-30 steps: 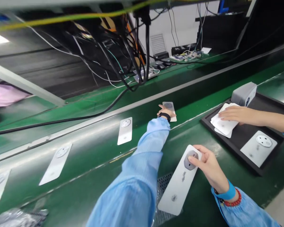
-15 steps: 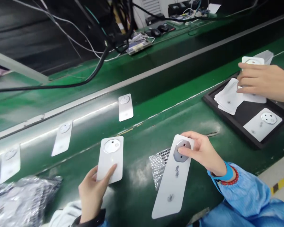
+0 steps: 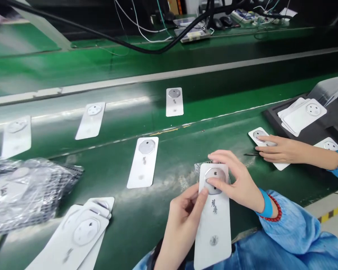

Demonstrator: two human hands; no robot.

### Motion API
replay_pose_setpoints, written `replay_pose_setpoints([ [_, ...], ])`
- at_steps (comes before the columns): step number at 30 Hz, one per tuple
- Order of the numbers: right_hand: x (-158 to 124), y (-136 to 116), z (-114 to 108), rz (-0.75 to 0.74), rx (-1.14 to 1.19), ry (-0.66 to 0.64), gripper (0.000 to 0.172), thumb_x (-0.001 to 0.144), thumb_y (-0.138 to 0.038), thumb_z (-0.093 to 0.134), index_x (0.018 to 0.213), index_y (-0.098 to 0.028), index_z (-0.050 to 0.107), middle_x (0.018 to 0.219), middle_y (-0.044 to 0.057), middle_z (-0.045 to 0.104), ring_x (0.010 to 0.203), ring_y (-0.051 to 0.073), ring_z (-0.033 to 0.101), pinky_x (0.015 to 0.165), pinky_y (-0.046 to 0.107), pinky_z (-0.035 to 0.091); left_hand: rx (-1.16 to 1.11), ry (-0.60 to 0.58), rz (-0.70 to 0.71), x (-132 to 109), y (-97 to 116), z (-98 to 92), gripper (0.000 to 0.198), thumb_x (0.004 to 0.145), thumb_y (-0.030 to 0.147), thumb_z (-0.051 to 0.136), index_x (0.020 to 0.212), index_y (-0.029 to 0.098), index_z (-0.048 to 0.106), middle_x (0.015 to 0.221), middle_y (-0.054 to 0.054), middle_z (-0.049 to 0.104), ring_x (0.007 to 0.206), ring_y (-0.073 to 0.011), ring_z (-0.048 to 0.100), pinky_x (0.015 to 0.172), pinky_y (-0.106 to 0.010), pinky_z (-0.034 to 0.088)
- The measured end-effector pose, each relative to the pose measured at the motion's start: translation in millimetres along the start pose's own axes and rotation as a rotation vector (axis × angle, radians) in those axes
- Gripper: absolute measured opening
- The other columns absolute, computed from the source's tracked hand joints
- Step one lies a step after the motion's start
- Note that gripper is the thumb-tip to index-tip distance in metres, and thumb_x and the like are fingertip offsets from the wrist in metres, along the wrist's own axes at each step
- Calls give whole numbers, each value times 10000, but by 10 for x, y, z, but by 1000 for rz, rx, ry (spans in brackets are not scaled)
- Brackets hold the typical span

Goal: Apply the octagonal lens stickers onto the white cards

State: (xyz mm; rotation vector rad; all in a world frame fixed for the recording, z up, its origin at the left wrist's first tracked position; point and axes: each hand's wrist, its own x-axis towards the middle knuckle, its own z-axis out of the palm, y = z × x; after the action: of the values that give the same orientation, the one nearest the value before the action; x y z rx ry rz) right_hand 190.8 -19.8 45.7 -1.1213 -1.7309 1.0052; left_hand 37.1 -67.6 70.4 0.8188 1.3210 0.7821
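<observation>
A long white card (image 3: 214, 225) with a grey octagonal plate near its top, dark writing and a round mark is held between both hands. My left hand (image 3: 184, 213) grips its left edge, thumb by the octagon. My right hand (image 3: 236, 180) closes on its upper right side, thumb across the octagon. Behind the card's top, most of a silvery sheet (image 3: 197, 167) is hidden. Left of my hands, a similar white card (image 3: 146, 167) lies on the green bench. Several more overlap in a pile (image 3: 84, 240) at lower left.
Three white cards, including one card (image 3: 174, 107), lie on the green belt (image 3: 124, 116). At right, a co-worker's hand (image 3: 281, 150) rests on another card. A black tray (image 3: 278, 116) holds several cards. A crumpled silvery bag (image 3: 30, 191) lies left; a black cable (image 3: 157, 49) hangs across.
My left hand has let go of a white card, now flat on the bench, and moved right onto the card in my right hand. The co-worker's hand moved from tray to bench; the view shifted.
</observation>
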Motion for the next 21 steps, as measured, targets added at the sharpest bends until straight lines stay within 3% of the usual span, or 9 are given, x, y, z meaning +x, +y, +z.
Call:
replay_pose_setpoints([
  [3, 6, 1, 20, -248, -165, -5, 115, 891, -183, 629, 964, -224, 707, 1285, 95, 569, 1176, 228, 557, 977, 415, 495, -1, 25, 49, -13, -35, -61, 366, 813, 468, 665, 957, 146, 761, 653, -28, 648, 561, -129, 528, 488, -196, 413],
  [6, 23, 55, 68, -431, -257, -36, 155, 909, -108, 572, 884, -198, 696, 1268, 110, 588, 1159, 238, 549, 933, 435, 514, 27, 22, 63, -24, -110, -109, 349, 837, 448, 642, 993, 158, 759, 667, -29, 652, 567, -129, 523, 485, -192, 411],
  [9, 31, 88, 77, -457, -277, -71, 143, 925, -118, 546, 868, -173, 665, 1224, 127, 610, 1106, 233, 573, 908, 436, 533, 53, 28, 56, -30, -175, -134, 343, 850, 445, 631, 992, 161, 761, 650, -23, 638, 556, -127, 516, 474, -191, 411],
  [12, -44, 36, 34, -478, -272, 6, 142, 939, -152, 536, 861, -183, 650, 1109, 98, 645, 1005, 191, 619, 872, 375, 557, 48, 57, 62, -40, -187, -159, 330, 847, 447, 640, 956, 166, 774, 639, -21, 642, 555, -129, 533, 469, -186, 426],
  [15, -223, -39, 91, -571, -413, 232, 165, 918, -138, 569, 878, -251, 683, 866, 9, 656, 763, 139, 616, 833, 325, 567, 21, 119, 94, -70, -154, -178, 305, 822, 432, 676, 957, 182, 785, 654, -28, 686, 556, -141, 569, 476, -191, 464],
  [19, -515, 30, 412, -609, -513, 862, 256, 772, -92, 754, 704, -328, 684, 569, -41, 499, 503, 133, 401, 662, 305, 561, -9, 176, 104, -163, -70, -174, 279, 790, 430, 710, 930, 208, 803, 671, -30, 725, 501, -141, 574, 418, -193, 464],
  [21, -703, 144, 533, -669, -475, 995, 334, 717, -44, 785, 699, -358, 674, 519, -51, 434, 471, 140, 354, 592, 308, 543, -24, 193, 94, -222, -22, -165, 285, 779, 436, 719, 930, 212, 809, 680, -36, 738, 486, -152, 592, 397, -200, 472],
])
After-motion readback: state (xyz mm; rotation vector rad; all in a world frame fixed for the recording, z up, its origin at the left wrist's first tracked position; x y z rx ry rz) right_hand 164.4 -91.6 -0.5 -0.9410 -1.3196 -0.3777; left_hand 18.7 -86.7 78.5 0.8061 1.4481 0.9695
